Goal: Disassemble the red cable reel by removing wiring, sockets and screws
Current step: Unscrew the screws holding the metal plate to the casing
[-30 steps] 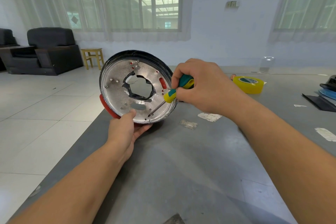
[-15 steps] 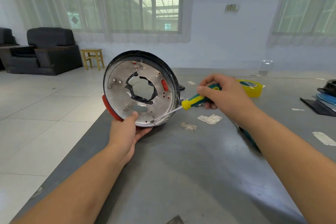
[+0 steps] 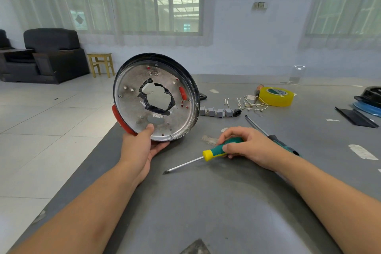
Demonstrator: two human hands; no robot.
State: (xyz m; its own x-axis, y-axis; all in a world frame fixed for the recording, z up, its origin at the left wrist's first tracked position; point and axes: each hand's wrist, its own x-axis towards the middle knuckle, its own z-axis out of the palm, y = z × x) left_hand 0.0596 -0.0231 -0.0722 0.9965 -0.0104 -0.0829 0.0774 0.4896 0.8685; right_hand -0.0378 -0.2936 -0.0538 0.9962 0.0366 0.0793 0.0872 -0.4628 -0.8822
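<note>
Grey and scuffed, the table (image 3: 206, 202) stands in a bright room with curtained windows and a dark armchair (image 3: 51, 51) off to the left; at its near-left edge the left hand (image 3: 140, 148) props the cable reel (image 3: 154, 97) upright, thumb pressed on the bare metal face and fingers curled under the lower rim, the red flange showing behind; the right hand (image 3: 247, 146) lies low on the table with its fingers wrapped round the green-and-yellow screwdriver (image 3: 206, 156), whose shaft rests flat on the surface, tip pointing left and well apart from the reel; beyond it lie a row of grey sockets (image 3: 218, 112), loose white wires (image 3: 251, 104), a second screwdriver (image 3: 270, 135) and a yellow tape roll (image 3: 276, 96); wiring and sockets look already out, so the step in hand seems to be the screws of the plate; a few small screws appear to remain near its rim, though I cannot be sure; the next move likely calls for either releasing the tool to free the plate by hand, or raising the tip squarely into a remaining screw head while the left hand steadies the reel against turning.
</note>
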